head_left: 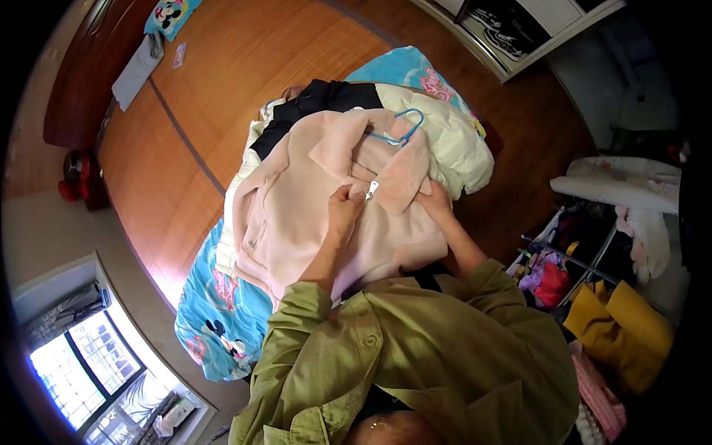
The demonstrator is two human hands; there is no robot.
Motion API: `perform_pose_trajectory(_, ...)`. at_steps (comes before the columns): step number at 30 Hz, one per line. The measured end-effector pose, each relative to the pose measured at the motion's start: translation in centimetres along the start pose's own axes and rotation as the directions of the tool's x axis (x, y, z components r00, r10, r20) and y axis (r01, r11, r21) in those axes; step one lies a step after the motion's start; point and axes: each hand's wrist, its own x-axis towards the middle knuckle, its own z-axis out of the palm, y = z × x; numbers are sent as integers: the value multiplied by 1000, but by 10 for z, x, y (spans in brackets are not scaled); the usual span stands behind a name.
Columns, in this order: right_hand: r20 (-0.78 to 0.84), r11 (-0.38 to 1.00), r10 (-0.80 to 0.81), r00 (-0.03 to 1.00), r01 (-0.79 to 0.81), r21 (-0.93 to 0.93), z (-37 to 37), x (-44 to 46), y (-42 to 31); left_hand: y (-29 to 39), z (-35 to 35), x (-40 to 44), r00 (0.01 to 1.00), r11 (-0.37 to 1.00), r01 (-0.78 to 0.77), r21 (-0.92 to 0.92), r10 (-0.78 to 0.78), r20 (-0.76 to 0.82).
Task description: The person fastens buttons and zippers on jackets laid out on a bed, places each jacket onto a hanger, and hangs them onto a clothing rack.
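A pale pink coat [297, 200] lies spread over other clothes on the bed, with a blue hanger [404, 139] inside its collar. My left hand [345, 208] is closed at the coat's front, its fingers pinching the fabric beside a white zipper pull [372, 188]. On the right, my right hand [434, 202] has its fingers wrapped round the edge of the coat just below the collar flap. Under the coat lie a cream puffy jacket [456, 144] and a black garment [326, 98].
A blue patterned quilt [200, 297] shows at the bed's edge. To the right stands a rack [593, 263] with clothes, near yellow fabric [619, 334]. A cabinet with shoes [504, 37] is at the top, a window [89, 367] at lower left.
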Motion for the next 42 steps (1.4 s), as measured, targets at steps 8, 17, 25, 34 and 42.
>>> perform_pose_trajectory(8, 506, 871, -28, 862, -227, 435, -23, -26, -65, 1, -45, -5, 958, 874, 230, -427, -127, 255)
perform_pose_trajectory(17, 601, 972, -232, 764, 169, 161, -33, -61, -85, 78, -93, -41, 903, 741, -319, 591, 427, -49)
perform_pose_trajectory(25, 477, 750, -592, 650, 660, 31, -70, -143, -136, 170, -154, -38, 498, -305, -492, 815, 669, 551)
perform_pose_trajectory(34, 14, 541, -819, 574, 779, -318, -91, -222, -203, 212, -197, -132, 334, 78, -736, 672, 906, 260)
perform_pose_trajectory(42, 30, -26, -999, -15, 899, -438, -142, -315, -405, 330, -299, -274, -51, -90, -852, 516, 995, 88)
